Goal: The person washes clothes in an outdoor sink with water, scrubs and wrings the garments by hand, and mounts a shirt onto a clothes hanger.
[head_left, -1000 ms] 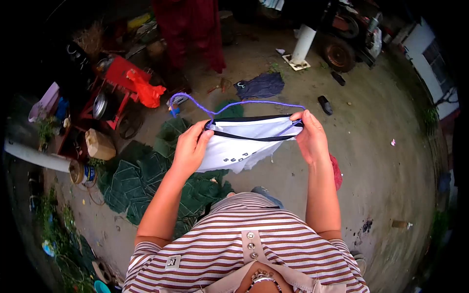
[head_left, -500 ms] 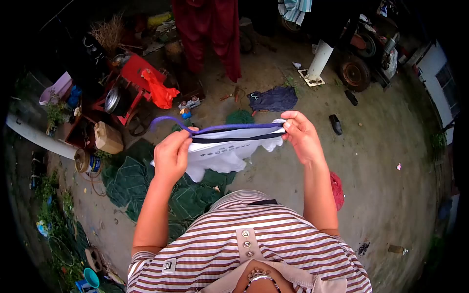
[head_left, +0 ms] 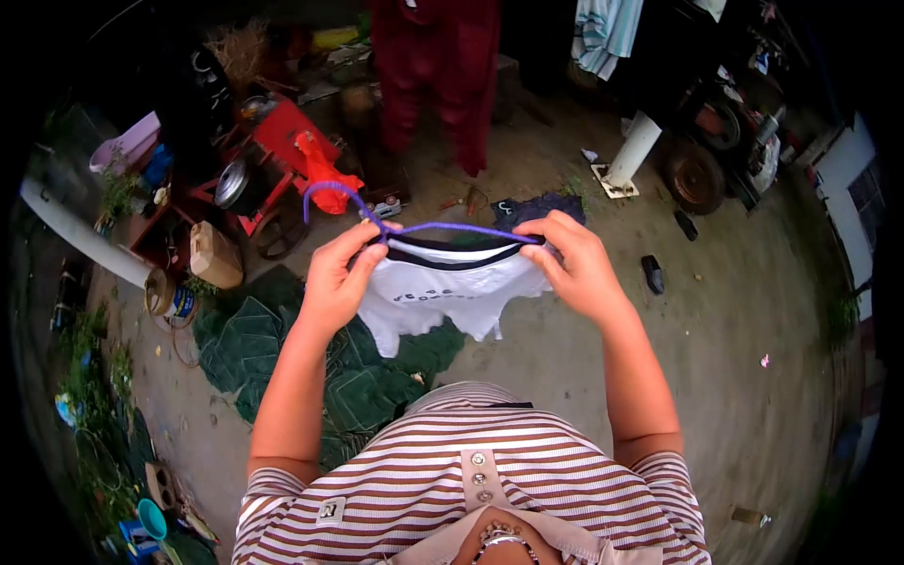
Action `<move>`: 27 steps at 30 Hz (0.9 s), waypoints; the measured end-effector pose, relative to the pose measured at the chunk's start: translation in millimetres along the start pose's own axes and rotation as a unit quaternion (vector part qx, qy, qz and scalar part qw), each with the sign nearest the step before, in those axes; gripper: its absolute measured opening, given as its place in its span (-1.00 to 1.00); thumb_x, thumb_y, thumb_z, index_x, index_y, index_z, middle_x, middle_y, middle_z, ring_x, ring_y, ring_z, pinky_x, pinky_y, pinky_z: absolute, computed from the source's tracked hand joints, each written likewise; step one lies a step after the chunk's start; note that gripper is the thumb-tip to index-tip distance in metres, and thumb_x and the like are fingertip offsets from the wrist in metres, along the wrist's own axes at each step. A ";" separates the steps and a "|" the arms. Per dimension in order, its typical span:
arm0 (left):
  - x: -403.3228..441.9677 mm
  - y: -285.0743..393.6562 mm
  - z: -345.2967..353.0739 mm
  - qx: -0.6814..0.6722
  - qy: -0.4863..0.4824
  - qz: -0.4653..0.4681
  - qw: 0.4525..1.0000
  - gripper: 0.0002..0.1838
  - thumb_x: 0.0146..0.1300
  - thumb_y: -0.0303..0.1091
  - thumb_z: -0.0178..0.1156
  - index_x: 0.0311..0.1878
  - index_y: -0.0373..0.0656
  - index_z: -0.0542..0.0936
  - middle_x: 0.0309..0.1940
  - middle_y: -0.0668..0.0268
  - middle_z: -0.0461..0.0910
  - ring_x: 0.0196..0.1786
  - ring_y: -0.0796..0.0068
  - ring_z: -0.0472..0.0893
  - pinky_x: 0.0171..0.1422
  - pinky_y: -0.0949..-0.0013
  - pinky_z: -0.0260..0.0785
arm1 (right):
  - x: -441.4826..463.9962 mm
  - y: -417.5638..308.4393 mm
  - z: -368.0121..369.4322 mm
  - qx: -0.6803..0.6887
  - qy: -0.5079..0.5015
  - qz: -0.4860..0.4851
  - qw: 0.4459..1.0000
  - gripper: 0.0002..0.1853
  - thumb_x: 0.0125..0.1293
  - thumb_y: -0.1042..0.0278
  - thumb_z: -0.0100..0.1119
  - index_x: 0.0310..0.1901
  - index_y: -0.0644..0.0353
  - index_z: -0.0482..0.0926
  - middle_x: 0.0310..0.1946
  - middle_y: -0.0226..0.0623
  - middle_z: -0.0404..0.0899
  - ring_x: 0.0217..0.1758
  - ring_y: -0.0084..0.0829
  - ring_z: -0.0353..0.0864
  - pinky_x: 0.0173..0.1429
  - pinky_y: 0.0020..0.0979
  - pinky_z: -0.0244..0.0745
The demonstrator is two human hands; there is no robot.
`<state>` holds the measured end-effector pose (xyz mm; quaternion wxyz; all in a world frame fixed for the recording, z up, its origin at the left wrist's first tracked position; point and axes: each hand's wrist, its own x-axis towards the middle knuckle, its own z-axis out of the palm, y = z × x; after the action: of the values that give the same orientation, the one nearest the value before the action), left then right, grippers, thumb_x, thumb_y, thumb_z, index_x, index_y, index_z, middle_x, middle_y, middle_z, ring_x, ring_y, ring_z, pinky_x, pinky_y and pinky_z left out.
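Note:
A white garment with a black-edged opening and small dark print hangs between my hands, its lower edge uneven. Along that opening runs a purple clothes hanger, with its curved end sticking up past my left hand. Thumb and fingers of my left hand pinch the black edge and the hanger together at the left. At the right end my right hand grips the edge and the hanger, thumb below and fingers above. Part of the hanger is hidden by my fingers.
Dark green netting lies on the ground below. Maroon trousers hang ahead, and a dark cloth lies beneath them. To the left are a red plastic bag and a jerrycan; a white post and shoe are right.
My hands have come closer together, and the garment hangs more evenly between them. The hanger's curved end now stands up higher at the left. The view has shifted slightly.

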<state>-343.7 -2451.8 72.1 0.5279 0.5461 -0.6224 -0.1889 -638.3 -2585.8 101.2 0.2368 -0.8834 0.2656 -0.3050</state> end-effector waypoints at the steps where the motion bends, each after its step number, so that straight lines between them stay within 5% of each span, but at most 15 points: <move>1: 1.6 2.1 -2.6 0.018 0.022 0.020 0.999 -0.74 0.38 -0.47 0.19 0.09 -0.34 0.60 -0.12 0.22 0.69 -0.08 0.50 0.61 0.08 0.43 0.43 | 6.3 -4.8 -0.5 0.027 -0.006 -0.005 1.000 -0.69 0.29 0.35 0.31 0.03 0.22 0.59 -0.22 -0.17 0.58 -0.16 -0.18 0.61 -0.05 -0.29 0.50; 4: 4.6 -1.7 -11.2 0.080 0.038 0.033 0.996 -0.68 0.30 -0.47 0.29 0.11 -0.30 0.60 0.06 0.13 0.68 0.08 0.28 0.68 0.20 0.36 0.45 | 23.8 -10.1 16.8 0.083 -0.003 -0.059 0.995 -0.82 0.32 0.40 0.26 -0.11 0.27 0.63 -0.28 -0.15 0.62 -0.22 -0.23 0.62 -0.11 -0.37 0.49; 7: 7.0 -0.3 -29.8 0.102 0.059 0.052 0.992 -0.66 0.30 -0.39 0.31 0.11 -0.30 0.61 0.01 0.17 0.69 0.05 0.27 0.67 0.19 0.35 0.45 | 35.4 -2.3 23.3 0.143 0.039 -0.042 0.988 -0.86 0.38 0.43 0.18 -0.21 0.32 0.66 -0.35 -0.21 0.66 -0.24 -0.40 0.64 -0.13 -0.41 0.49; 9: 0.4 -20.1 -55.9 0.198 0.029 -0.042 0.979 -0.63 0.30 -0.30 0.31 0.09 -0.31 0.62 -0.10 0.22 0.68 -0.05 0.29 0.64 0.12 0.35 0.44 | 44.2 11.9 19.7 0.191 0.069 -0.008 0.979 -0.84 0.42 0.41 0.16 -0.23 0.31 0.65 -0.35 -0.38 0.64 -0.25 -0.58 0.55 -0.13 -0.50 0.42; 12: -20.6 -69.6 -78.7 0.071 0.017 -0.163 0.984 -0.72 0.34 -0.26 0.30 -0.05 -0.29 0.65 -0.26 0.33 0.61 -0.16 0.53 0.55 -0.01 0.43 0.38 | 59.4 23.0 20.0 0.225 0.068 0.012 0.972 -0.82 0.43 0.36 0.18 -0.25 0.29 0.65 -0.36 -0.48 0.60 -0.25 -0.66 0.48 -0.14 -0.57 0.36; 16: -28.0 -92.0 -79.7 -0.033 0.124 -0.156 0.979 -0.87 0.37 -0.35 0.23 -0.24 -0.22 0.61 -0.41 0.54 0.48 -0.31 0.74 0.41 -0.21 0.56 0.26 | 94.8 32.4 24.5 0.271 0.052 0.042 0.960 -0.79 0.43 0.30 0.19 -0.25 0.29 0.65 -0.37 -0.51 0.58 -0.25 -0.69 0.45 -0.14 -0.59 0.33; 20: -36.6 -145.0 -89.5 -0.252 0.328 -0.223 0.883 -0.86 0.40 -0.36 0.21 -0.28 -0.19 0.62 -0.56 0.58 0.36 -0.58 0.79 0.23 -0.54 0.59 0.00 | 141.8 62.4 36.2 0.313 0.056 0.041 0.947 -0.77 0.43 0.25 0.22 -0.27 0.25 0.67 -0.35 -0.58 0.56 -0.28 -0.72 0.39 -0.16 -0.60 0.27; 27: -82.3 -154.5 -76.3 -0.184 0.379 -0.325 0.847 -0.76 0.46 -0.22 0.18 -0.25 -0.21 0.58 -0.56 0.56 0.35 -0.57 0.77 0.25 -0.53 0.59 0.06 | 276.9 64.1 48.4 0.446 0.053 0.031 0.893 -0.76 0.49 0.27 0.13 -0.05 0.26 0.66 -0.17 -0.50 0.60 -0.09 -0.65 0.43 0.10 -0.54 0.28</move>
<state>-216.3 -2404.8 -62.1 0.7218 0.6392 -0.1151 -0.2389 -440.6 -2791.2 144.4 0.6010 -0.6588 0.1406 -0.4300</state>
